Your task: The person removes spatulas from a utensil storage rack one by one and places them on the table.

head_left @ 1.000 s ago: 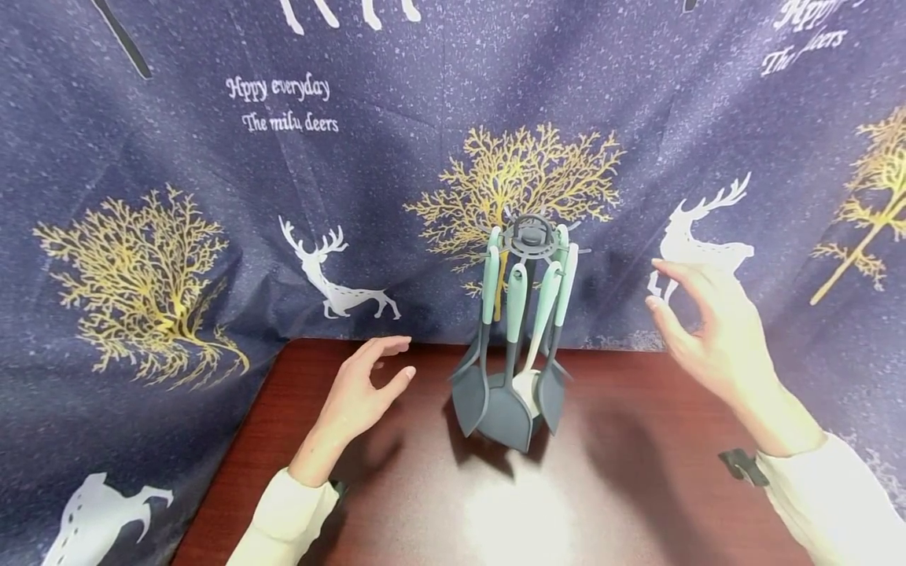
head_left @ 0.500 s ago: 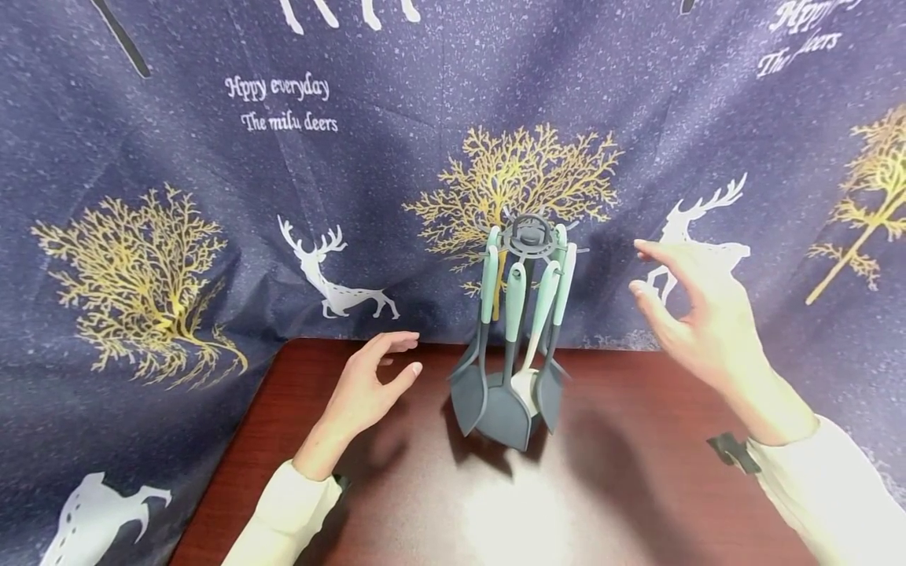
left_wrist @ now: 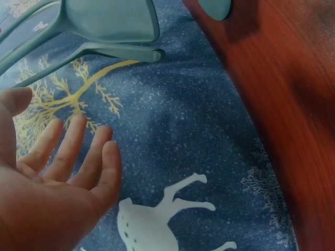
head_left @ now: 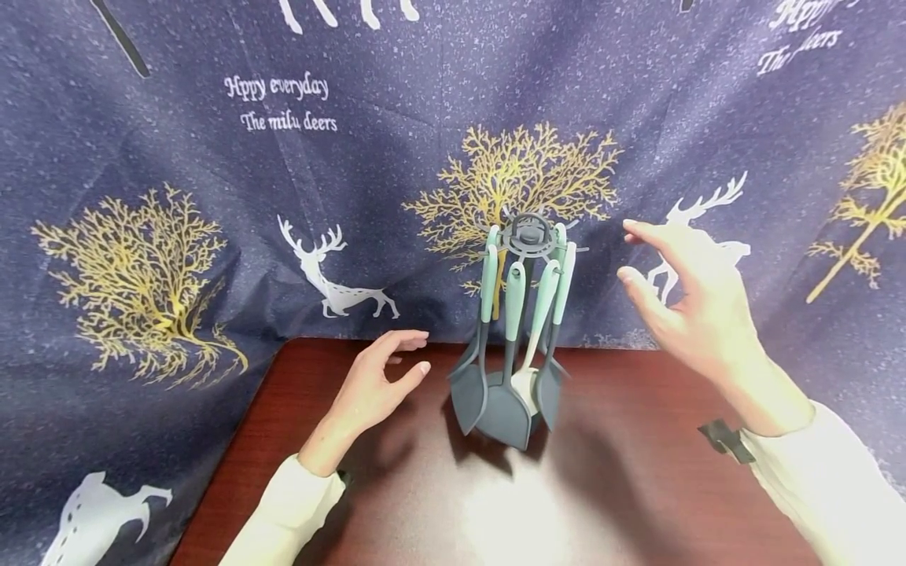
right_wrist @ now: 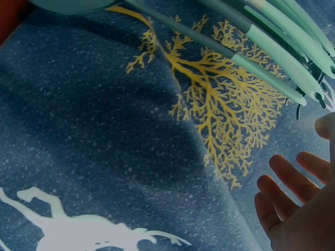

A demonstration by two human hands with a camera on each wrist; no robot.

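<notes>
Several kitchen utensils with mint-green handles hang from a dark grey round rack (head_left: 531,236) that stands on the table. At the front is a wide dark spatula (head_left: 506,417); beside it hangs a cream-coloured utensil (head_left: 525,385), its head partly covered. My left hand (head_left: 371,385) hovers to the left of the utensils, fingers relaxed, touching nothing. To the right and higher, about level with the rack's top, my right hand (head_left: 701,306) is held in the air with thumb and fingers apart. In the right wrist view, green handles (right_wrist: 282,55) pass above my right hand (right_wrist: 303,204).
The reddish-brown wooden table (head_left: 396,503) has a bright glare spot near its front. Right behind it hangs a dark blue cloth (head_left: 396,173) printed with white deer and yellow trees. Both wrists wear dark straps over pale sleeves.
My left hand has moved a little to the right, toward the utensils. My right hand has shifted left and upward, toward the rack's top. The rack and utensils stay in place.
</notes>
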